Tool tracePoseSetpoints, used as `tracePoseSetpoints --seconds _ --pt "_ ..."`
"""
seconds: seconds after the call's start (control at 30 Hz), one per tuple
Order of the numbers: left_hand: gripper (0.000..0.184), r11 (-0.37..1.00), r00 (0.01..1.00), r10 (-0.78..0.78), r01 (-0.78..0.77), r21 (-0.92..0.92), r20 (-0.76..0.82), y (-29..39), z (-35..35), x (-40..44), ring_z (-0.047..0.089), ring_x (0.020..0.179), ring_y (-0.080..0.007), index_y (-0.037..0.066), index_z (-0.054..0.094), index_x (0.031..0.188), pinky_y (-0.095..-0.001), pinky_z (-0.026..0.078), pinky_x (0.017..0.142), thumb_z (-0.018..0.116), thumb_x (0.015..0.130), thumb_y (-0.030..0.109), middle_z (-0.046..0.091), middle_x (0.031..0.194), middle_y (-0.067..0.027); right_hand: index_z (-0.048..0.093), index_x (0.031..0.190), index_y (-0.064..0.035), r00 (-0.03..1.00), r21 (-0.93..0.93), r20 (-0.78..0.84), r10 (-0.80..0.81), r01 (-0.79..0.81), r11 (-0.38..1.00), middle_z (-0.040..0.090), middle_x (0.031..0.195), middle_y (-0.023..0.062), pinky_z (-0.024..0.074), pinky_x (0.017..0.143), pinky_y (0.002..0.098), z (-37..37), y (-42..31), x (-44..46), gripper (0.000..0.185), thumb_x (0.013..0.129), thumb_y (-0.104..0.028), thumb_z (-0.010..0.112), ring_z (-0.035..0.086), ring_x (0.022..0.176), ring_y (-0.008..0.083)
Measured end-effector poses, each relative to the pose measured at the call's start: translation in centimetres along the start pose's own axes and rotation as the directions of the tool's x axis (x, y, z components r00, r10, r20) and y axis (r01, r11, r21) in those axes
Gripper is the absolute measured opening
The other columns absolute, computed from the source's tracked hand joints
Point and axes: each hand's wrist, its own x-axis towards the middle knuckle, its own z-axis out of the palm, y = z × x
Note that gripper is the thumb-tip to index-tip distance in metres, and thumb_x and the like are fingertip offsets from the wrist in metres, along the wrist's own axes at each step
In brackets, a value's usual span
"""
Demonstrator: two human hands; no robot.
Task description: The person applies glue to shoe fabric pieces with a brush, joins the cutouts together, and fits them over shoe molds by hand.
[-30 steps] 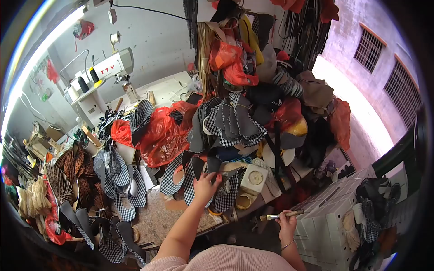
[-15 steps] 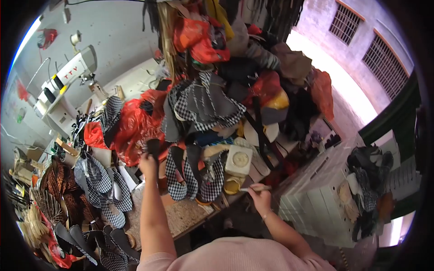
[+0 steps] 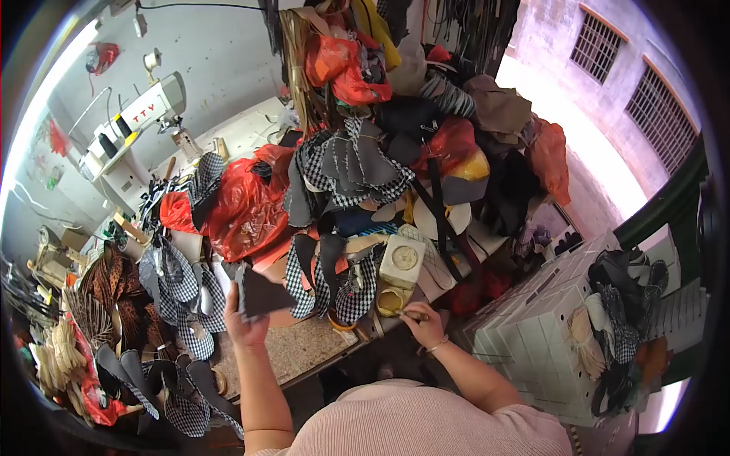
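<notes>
White sewing machine [image 3: 148, 110] at left, 2 barred windows [image 3: 663, 106] above white boxes [image 3: 525, 334]

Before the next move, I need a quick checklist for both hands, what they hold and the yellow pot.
1. Left hand has hold of the dark piece: ok.
2. Right hand has hold of the brush: ok.
3. Right hand free: not ok, the brush occupies it.
4. Yellow pot close to the right hand: ok.
5. Brush tip loaded: cannot tell, too small to make out.
6. Dark piece clear of the checkered pieces: cannot tell, their edges nearly meet in this view.
</notes>
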Motion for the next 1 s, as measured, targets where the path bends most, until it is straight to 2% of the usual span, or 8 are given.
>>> tracePoseSetpoints --seconds 0.1,0.17,0.23,0.37,0.47,0.53,0.63,1.0 --pt "0.037 0.937 0.955 0.291 -0.298 0.181 0.061 -2.3 1.1 -1.0 0.054 0.105 -0.0237 -0.001 0.044 0.120 -0.0363 0.045 0.091 0.038 0.094 0.026 0.054 0.116 -0.0128 0.059 0.082 -0.0011 0.967 -0.160 0.004 -0.254 0.251 0.955 0.060 0.081 0.0075 0.0484 0.065 0.0278 -1.0 0.2 -0.7 0.015 0.073 -0.009 0.068 0.060 0.073 0.0163" --pt "0.037 0.883 0.912 0.408 -0.382 0.274 -0.045 -4.8 4.2 -2.3 0.052 0.107 -0.0233 0.000 0.040 0.123 -0.0349 0.044 0.092 0.044 0.092 0.020 0.050 0.120 -0.0134 0.054 0.089 -0.0017 0.921 0.485 -0.061 0.386 -0.310 0.818 0.058 0.083 0.0061 0.0497 0.065 0.0269 -1.8 -0.5 -0.1 0.017 0.078 -0.010 0.064 0.058 0.074 0.0134" --pt "0.035 0.888 0.932 0.360 -0.331 0.318 -0.034 -6.2 5.2 -3.0 0.051 0.109 -0.0236 0.001 0.040 0.122 -0.0348 0.043 0.093 0.048 0.090 0.013 0.050 0.119 -0.0132 0.051 0.094 -0.0018 0.894 0.734 -0.011 0.449 -0.298 0.611 0.055 0.086 0.0052 0.0510 0.064 0.0269 -3.2 -3.8 1.7 0.019 0.082 -0.010 0.061 0.057 0.073 0.0130" --pt "0.032 0.834 0.925 0.376 -0.313 0.455 -0.052 -9.1 5.8 -3.6 0.053 0.106 -0.0222 0.002 0.044 0.119 -0.0351 0.048 0.086 0.049 0.088 0.008 0.052 0.116 -0.0115 0.050 0.096 -0.0052 0.998 0.820 0.026 0.057 -0.054 0.569 0.054 0.090 0.0014 0.0482 0.069 0.0275 -5.2 -13.6 4.4 0.019 0.082 -0.010 0.061 0.054 0.082 0.0110" --pt "0.032 0.815 0.934 0.346 -0.255 0.521 -0.084 -10.7 6.7 -4.7 0.055 0.103 -0.0215 0.002 0.045 0.118 -0.0340 0.048 0.085 0.051 0.088 0.010 0.053 0.115 -0.0108 0.052 0.093 -0.0047 0.956 0.683 -0.099 -0.277 0.268 0.680 0.056 0.089 0.0040 0.0482 0.069 0.0276 -4.6 -19.1 5.6 0.018 0.080 -0.008 0.064 0.056 0.083 0.0138" --pt "0.031 0.801 0.929 0.359 -0.257 0.540 -0.091 -11.3 7.2 -5.3 0.056 0.100 -0.0208 0.002 0.045 0.117 -0.0335 0.049 0.083 0.052 0.088 0.012 0.053 0.113 -0.0102 0.054 0.091 -0.0047 0.670 0.384 -0.173 -0.722 0.721 0.577 0.059 0.086 0.0076 0.0482 0.067 0.0294 -3.7 -21.2 6.7 0.020 0.076 -0.003 0.067 0.060 0.075 0.0193" --pt "0.030 0.779 0.931 0.358 -0.257 0.572 -0.070 -11.4 6.9 -5.9 0.057 0.098 -0.0202 0.002 0.046 0.116 -0.0316 0.050 0.080 0.053 0.087 0.012 0.055 0.111 -0.0100 0.054 0.091 -0.0051 0.497 0.255 -0.064 -0.865 0.847 0.467 0.059 0.087 0.0094 0.0483 0.069 0.0315 -2.1 -21.4 6.6 0.023 0.073 -0.005 0.070 0.060 0.079 0.0251" --pt "0.025 0.874 0.949 0.303 -0.239 0.422 -0.090 -11.2 6.9 -6.5 0.059 0.094 -0.0189 0.003 0.048 0.111 -0.0301 0.051 0.075 0.052 0.087 0.009 0.057 0.107 -0.0091 0.057 0.079 -0.0036 0.724 0.309 0.007 -0.690 0.655 0.690 0.059 0.081 0.0064 0.0470 0.059 0.0292 -1.7 -21.2 6.8 0.013 0.074 -0.008 0.068 0.058 0.066 0.0210"
